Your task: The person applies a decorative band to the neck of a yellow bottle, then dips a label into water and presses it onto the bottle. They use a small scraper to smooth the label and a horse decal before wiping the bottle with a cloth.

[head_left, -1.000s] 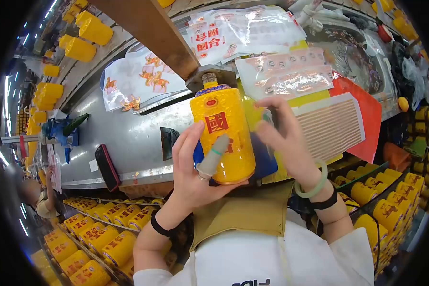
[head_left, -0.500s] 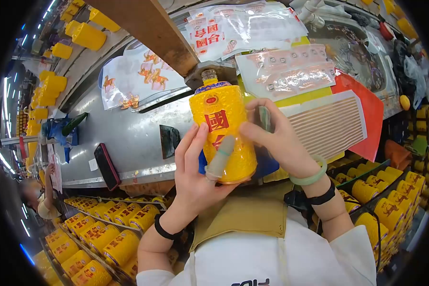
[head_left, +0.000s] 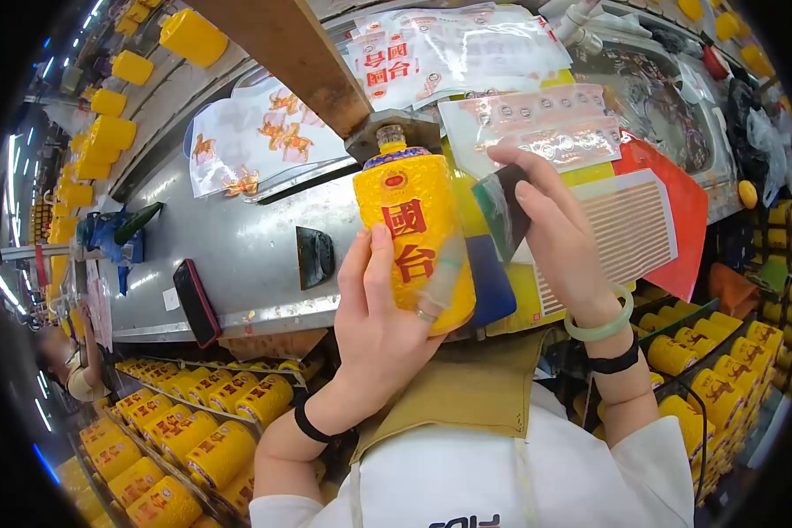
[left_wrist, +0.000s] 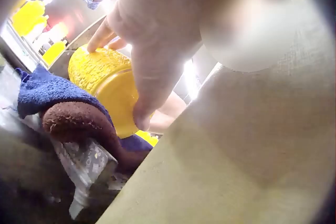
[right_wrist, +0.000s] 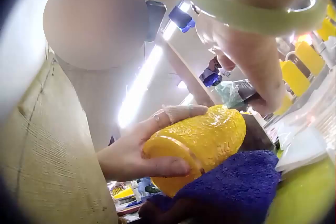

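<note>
In the head view a yellow textured bottle (head_left: 414, 194) with red characters leans with its glass neck against a metal bracket (head_left: 392, 132). My left hand (head_left: 383, 326) grips its lower part, thumb on the base in the right wrist view. A pale finger cover (head_left: 444, 277) wraps one finger, blurred over the bottle's face. To the right, apart from the bottle, my right hand (head_left: 563, 242) pinches a dark flat scraper (head_left: 506, 211) with a whitish film-like face. Below the bottle lies a blue cloth (right_wrist: 236, 182), draped over a padded brown roll (left_wrist: 79, 121) in the left wrist view.
Decal sheets (head_left: 282, 145) and striped paper (head_left: 616, 233) lie on the metal table (head_left: 255, 242). A phone (head_left: 197, 304) and another dark flat piece (head_left: 314, 258) are left of the bottle. A wooden beam (head_left: 282, 62) slants overhead. Yellow bottles fill crates (head_left: 660, 378) below.
My right hand has drawn back from the bottle to the right, turning the scraper into view. My left covered finger has swung right, uncovering the lower character.
</note>
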Demonstrator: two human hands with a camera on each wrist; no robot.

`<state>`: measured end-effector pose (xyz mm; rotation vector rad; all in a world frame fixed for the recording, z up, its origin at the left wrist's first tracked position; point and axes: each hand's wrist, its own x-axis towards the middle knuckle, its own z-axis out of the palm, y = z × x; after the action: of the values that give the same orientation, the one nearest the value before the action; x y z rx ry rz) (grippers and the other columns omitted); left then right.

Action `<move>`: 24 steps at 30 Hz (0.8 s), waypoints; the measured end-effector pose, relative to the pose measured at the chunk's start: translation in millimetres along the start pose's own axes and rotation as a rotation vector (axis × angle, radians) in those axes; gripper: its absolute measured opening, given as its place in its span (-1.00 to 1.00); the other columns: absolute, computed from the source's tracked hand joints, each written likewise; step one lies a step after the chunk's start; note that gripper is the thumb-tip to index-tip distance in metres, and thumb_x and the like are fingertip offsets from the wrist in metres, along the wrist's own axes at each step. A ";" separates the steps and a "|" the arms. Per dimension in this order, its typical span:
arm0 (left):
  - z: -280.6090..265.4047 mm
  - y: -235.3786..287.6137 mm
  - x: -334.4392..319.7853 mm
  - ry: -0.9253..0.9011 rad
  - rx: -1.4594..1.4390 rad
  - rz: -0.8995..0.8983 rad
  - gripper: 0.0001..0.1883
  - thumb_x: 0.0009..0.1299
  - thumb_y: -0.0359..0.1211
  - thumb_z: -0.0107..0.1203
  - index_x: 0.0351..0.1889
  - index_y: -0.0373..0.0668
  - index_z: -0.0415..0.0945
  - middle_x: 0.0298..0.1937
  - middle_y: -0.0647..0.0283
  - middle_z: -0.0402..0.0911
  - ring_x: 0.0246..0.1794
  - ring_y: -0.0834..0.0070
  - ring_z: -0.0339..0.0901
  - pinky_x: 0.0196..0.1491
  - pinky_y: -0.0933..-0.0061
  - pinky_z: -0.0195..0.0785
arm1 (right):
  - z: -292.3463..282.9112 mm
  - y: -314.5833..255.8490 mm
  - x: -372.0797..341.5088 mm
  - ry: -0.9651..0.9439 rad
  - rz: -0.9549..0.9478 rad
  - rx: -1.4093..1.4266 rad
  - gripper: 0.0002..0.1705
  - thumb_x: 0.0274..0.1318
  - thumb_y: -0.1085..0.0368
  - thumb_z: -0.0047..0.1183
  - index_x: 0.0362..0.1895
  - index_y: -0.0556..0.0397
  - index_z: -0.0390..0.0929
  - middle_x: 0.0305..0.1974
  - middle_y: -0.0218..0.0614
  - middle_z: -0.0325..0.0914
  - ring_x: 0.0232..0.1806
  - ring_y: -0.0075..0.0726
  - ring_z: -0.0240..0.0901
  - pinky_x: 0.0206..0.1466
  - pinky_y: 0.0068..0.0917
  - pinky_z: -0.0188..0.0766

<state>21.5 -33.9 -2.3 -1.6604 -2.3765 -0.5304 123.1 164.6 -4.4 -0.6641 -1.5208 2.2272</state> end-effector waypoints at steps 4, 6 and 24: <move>5.7 0.0 -5.5 0.041 -0.029 0.032 -0.24 0.06 -0.19 0.62 0.30 0.15 0.64 0.48 -0.14 0.17 0.40 -0.17 0.25 0.32 0.01 0.35 | 9.3 -8.6 6.8 0.099 -0.240 -0.130 -0.56 0.44 0.47 0.01 0.35 0.17 0.44 0.01 -0.44 0.56 0.04 -0.63 0.45 0.21 -0.61 0.36; 5.1 -4.6 -8.8 0.080 -0.148 -0.015 -0.19 0.08 -0.23 0.60 0.38 0.15 0.56 0.47 -0.15 0.23 0.39 -0.15 0.31 0.29 0.00 0.40 | 9.2 -15.9 9.4 0.083 -0.355 -0.246 -0.61 0.41 0.49 0.05 0.28 0.19 0.51 0.00 -0.40 0.59 0.02 -0.58 0.49 0.21 -0.58 0.39; 16.1 -13.9 -26.1 0.109 -0.971 -0.379 0.20 0.09 -0.35 0.65 0.61 -0.39 0.03 0.54 -0.03 0.33 0.42 0.25 0.48 0.44 0.18 0.38 | 30.0 -30.9 61.0 -0.324 -1.469 -1.316 -0.63 -0.07 0.25 0.21 -0.08 -0.23 0.69 -0.20 -0.54 0.58 -0.29 -0.35 0.38 -0.19 -0.27 0.37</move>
<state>18.5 -54.4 -28.9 -1.3260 -2.4968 -2.0225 56.9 185.6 23.1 0.5436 -2.2911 0.1232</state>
